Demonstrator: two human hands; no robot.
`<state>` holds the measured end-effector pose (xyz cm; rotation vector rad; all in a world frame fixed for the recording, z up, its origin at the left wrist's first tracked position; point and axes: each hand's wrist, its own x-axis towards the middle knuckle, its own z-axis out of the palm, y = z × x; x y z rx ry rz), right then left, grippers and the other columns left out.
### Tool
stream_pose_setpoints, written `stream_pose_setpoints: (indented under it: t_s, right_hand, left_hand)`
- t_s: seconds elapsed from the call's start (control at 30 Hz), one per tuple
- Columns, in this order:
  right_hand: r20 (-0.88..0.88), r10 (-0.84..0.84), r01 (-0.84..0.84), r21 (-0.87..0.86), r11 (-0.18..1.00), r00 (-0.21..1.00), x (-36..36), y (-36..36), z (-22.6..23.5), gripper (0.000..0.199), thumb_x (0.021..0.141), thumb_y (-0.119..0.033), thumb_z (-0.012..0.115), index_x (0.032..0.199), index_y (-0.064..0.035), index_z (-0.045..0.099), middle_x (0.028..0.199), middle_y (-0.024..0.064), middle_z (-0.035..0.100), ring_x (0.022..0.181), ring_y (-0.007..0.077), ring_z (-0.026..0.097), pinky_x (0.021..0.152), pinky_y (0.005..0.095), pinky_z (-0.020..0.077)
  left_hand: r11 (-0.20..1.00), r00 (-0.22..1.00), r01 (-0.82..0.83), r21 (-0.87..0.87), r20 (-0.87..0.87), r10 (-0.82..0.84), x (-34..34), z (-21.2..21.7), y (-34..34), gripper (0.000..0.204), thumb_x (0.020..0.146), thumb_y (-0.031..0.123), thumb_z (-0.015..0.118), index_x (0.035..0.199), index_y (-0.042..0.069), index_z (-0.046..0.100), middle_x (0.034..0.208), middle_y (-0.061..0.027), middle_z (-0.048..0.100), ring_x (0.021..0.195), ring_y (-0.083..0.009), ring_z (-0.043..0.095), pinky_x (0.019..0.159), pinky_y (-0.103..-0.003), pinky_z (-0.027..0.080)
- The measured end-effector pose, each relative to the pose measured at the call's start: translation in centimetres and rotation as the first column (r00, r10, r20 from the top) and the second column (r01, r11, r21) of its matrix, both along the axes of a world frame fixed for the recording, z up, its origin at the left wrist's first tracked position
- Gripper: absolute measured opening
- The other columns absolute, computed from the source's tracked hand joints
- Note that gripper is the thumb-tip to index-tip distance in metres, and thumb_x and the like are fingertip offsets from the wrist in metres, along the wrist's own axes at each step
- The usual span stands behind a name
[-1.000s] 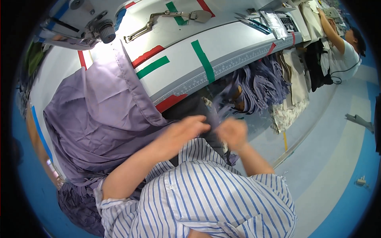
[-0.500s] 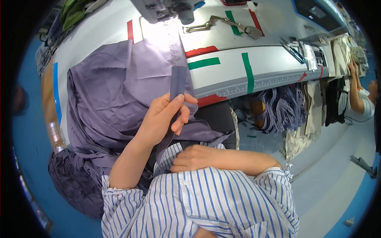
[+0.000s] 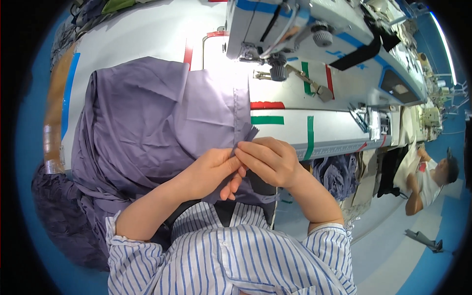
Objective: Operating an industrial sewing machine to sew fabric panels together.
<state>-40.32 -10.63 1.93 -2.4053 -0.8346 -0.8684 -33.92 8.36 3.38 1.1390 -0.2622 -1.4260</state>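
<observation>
A narrow purple fabric strip [image 3: 249,132] with a zigzag-cut end pokes up between my two hands. My left hand [image 3: 215,169] is closed on it, thumb against the fingers. From the other side, my right hand [image 3: 271,160] pinches the same strip close to its end, the fingertips meeting those of the left. Under and beyond the hands spreads a large piece of purple fabric [image 3: 135,113], wrinkled on the left, with a stitched line along its right side. That fabric reaches up to the lit needle area of a sewing machine [image 3: 300,37]. The strip's lower part is hidden by my hands.
A metal attachment arm [image 3: 312,86] lies right of the needle. Coloured tape and a ruler strip [image 3: 327,149] mark the table's front. Tweezer-like tools [image 3: 360,120] lie farther right. Purple strips [image 3: 335,177] hang below the edge. Gathered fabric [image 3: 61,221] sits lower left; another person [image 3: 427,179] works far right.
My right hand has come up from my lap to pinch the strip beside my left hand. The strip's end now tilts rightward. The view has shifted, showing more of the machine.
</observation>
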Motion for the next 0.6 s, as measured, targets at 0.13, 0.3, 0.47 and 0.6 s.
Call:
stream_pose_setpoints:
  t_s: [0.13, 0.3, 0.47, 0.6]
  right_hand:
    - [-0.063, -0.01, 0.014, 0.055, 0.998, 0.998, 0.7, -2.2, 0.2, 0.029, 0.065, -0.007, 0.07, 0.093, -0.0009, 0.068, 0.095, 0.0091, 0.066, 0.075, 0.0235, 0.067, 0.062, 0.0304, 0.056]
    - [-0.066, -0.12, 0.126, 0.082, 0.989, 0.991, 4.3, -3.9, -0.2, 0.027, 0.068, 0.001, 0.068, 0.095, -0.0012, 0.067, 0.097, 0.0104, 0.067, 0.075, 0.023, 0.068, 0.062, 0.0309, 0.0561]
    - [-0.177, -0.039, 0.048, 0.045, 0.998, 0.983, 7.0, -5.5, -2.0, 0.039, 0.072, -0.002, 0.067, 0.11, -0.0054, 0.065, 0.101, 0.0074, 0.067, 0.076, 0.0196, 0.067, 0.058, 0.0287, 0.0538]
    - [-0.268, -0.038, 0.015, -0.087, 0.996, 0.963, 7.6, -4.7, -2.0, 0.04, 0.068, 0.001, 0.072, 0.107, -0.001, 0.065, 0.101, 0.0092, 0.064, 0.086, 0.0209, 0.066, 0.068, 0.0283, 0.0542]
  left_hand:
    - [0.958, 0.604, 0.233, 0.169, 0.747, -0.279, 3.8, 2.8, -0.8, 0.03, 0.094, 0.022, 0.053, 0.111, -0.003, 0.054, 0.087, -0.012, 0.063, 0.084, -0.0272, 0.063, 0.079, -0.035, 0.051]
    - [0.995, -0.219, -0.086, -0.043, 0.976, 0.023, 8.9, -3.3, -3.3, 0.043, 0.085, 0.022, 0.064, 0.121, 0.001, 0.054, 0.118, -0.014, 0.056, 0.111, -0.0311, 0.053, 0.094, -0.04, 0.044]
    - [0.999, -0.361, -0.033, 0.005, 0.932, -0.017, 9.0, -4.2, -3.0, 0.049, 0.079, 0.025, 0.068, 0.12, 0.001, 0.056, 0.125, -0.0109, 0.054, 0.119, -0.0254, 0.048, 0.102, -0.042, 0.039]
    - [1.0, -0.311, 0.001, -0.023, 0.95, 0.022, 7.8, -4.5, -2.2, 0.045, 0.075, 0.021, 0.068, 0.114, 0.001, 0.06, 0.124, -0.0106, 0.055, 0.121, -0.0264, 0.047, 0.102, -0.042, 0.039]
